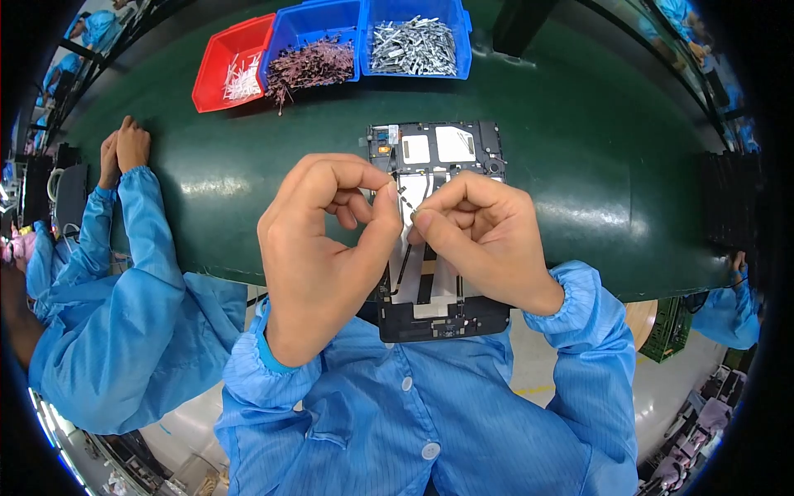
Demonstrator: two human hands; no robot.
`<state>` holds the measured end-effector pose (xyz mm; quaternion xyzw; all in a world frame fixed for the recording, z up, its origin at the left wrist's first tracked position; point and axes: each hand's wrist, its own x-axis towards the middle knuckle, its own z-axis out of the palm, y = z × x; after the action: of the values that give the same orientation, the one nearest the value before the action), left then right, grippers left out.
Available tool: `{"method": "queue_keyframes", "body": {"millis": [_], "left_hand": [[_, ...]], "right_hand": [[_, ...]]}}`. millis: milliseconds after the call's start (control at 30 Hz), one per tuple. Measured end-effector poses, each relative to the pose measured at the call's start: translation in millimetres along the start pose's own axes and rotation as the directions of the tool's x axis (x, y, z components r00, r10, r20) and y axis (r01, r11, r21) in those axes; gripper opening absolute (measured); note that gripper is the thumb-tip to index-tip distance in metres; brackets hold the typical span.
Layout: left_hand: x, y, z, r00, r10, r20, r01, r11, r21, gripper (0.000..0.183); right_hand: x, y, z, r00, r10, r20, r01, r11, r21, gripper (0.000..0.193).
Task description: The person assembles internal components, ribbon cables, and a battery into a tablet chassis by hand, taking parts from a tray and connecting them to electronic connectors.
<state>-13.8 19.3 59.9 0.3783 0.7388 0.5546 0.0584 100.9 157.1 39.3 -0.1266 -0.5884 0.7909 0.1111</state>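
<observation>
Over an opened tablet-like device (490, 325), with a black frame and silver plates, both hands meet near its upper middle. My left hand (318, 248) pinches one end of a small, thin black strip (406, 199) between thumb and forefinger. The strip's other end is in the pinch of my right hand (492, 236), with the remaining fingers curled in. It is too small to make out exactly what kind of part it is. The device lies at the table's near edge, and my hands cover much of its middle.
At the back stand a red bin (203, 89) of white strips, a blue bin (285, 23) of brownish parts and another blue bin (463, 62) of silvery parts. A co-worker's sleeves (149, 215) rest at the left of the green table (595, 190). A dark post (521, 25) rises behind.
</observation>
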Motion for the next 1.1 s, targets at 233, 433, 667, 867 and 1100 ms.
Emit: {"method": "queue_keyframes", "body": {"millis": [233, 433, 667, 867, 1100], "left_hand": [[-0.8, -4.3, 5.9, 0.994, 0.071, -0.089, -0.071, 0.997, 0.008, 0.016], [-1.9, -5.5, 9.5, 0.99, 0.091, -0.11, -0.089, 0.996, 0.021, 0.017], [-3.4, -3.9, 7.9, 0.99, 0.057, -0.131, -0.06, 0.998, -0.014, 0.016], [-1.9, -6.6, 3.3, 0.992, -0.098, -0.083, 0.082, 0.98, -0.179, 0.011], [-3.3, -3.7, -7.8, 0.969, -0.246, -0.016, 0.234, 0.939, -0.253, 0.012]], "right_hand": [[-0.6, 1.0, 1.7, 1.0, -0.007, -0.011, 0.008, 1.0, 0.029, 0.005], [-1.3, 2.9, 0.5, 0.999, -0.028, -0.016, 0.028, 0.999, 0.015, 0.005], [-1.4, 4.3, 0.5, 0.999, -0.037, -0.007, 0.037, 0.999, -0.001, 0.006], [-0.2, 3.4, 2.4, 0.999, -0.047, -0.006, 0.047, 0.999, 0.0, 0.006], [-1.8, 0.5, 2.7, 1.0, -0.018, -0.007, 0.018, 1.0, -0.011, 0.006]]}}
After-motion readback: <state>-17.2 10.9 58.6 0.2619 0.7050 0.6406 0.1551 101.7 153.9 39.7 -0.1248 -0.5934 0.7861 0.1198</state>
